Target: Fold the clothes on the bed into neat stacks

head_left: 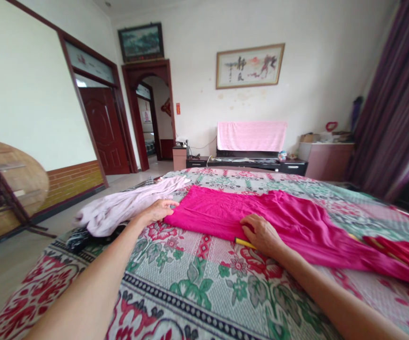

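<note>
I'm seemingly steadying the pink cloth beneath my right hand, beside my left hand; whether pinched, I cannot tell.

– Begin the count.
– One left hand, one right hand: two recorded.
– Cloth, piece by piece?
– One bright pink garment, one pale garment, one red cloth, one towel, one curtain, one flowered cover.
– Remainder?
– Framed pictures, two; round table, one; wooden door, one.
</note>
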`<action>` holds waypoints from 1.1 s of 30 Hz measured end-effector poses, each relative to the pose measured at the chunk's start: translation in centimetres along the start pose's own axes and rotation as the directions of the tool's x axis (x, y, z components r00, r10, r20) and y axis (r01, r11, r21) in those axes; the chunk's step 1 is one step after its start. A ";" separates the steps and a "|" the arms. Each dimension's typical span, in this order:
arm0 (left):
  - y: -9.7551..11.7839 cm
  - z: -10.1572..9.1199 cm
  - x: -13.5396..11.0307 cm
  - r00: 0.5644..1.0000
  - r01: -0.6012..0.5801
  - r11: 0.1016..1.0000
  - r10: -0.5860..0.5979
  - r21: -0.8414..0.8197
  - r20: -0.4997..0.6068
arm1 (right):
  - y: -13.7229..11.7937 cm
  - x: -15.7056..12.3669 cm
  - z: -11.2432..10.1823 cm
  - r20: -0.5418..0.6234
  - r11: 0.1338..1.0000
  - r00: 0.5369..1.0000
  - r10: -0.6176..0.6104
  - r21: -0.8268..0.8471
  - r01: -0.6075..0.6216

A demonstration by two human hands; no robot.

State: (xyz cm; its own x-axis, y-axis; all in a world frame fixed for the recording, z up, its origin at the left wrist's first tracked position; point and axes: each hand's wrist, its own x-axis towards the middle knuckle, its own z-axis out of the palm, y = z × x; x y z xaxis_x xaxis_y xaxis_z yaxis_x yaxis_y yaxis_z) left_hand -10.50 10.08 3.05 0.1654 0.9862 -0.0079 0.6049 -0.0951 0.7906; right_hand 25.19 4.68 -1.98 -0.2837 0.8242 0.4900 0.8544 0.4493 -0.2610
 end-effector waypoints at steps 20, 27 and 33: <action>-1.0 -2.5 -1.1 0.973 0.102 0.994 -0.093 -0.029 0.213 | 0.2 0.1 0.1 -0.038 0.999 0.999 -0.034 0.023 0.035; -1.6 -2.7 -1.0 0.984 0.068 0.983 -0.038 -0.169 0.175 | 1.2 0.1 -0.2 -0.044 0.993 0.998 -0.037 0.110 0.042; -1.6 -2.5 -1.0 0.977 0.122 0.989 -0.105 -0.081 0.188 | 1.3 0.1 -0.3 -0.063 0.990 0.998 -0.014 0.138 0.022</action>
State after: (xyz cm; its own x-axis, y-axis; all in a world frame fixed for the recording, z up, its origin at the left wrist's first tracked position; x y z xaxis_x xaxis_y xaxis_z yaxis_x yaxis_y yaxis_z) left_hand -13.61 9.60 3.35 0.2448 0.9475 -0.2056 0.5552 0.0368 0.8309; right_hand 26.39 5.25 -2.02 -0.2673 0.7944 0.5453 0.7795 0.5110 -0.3623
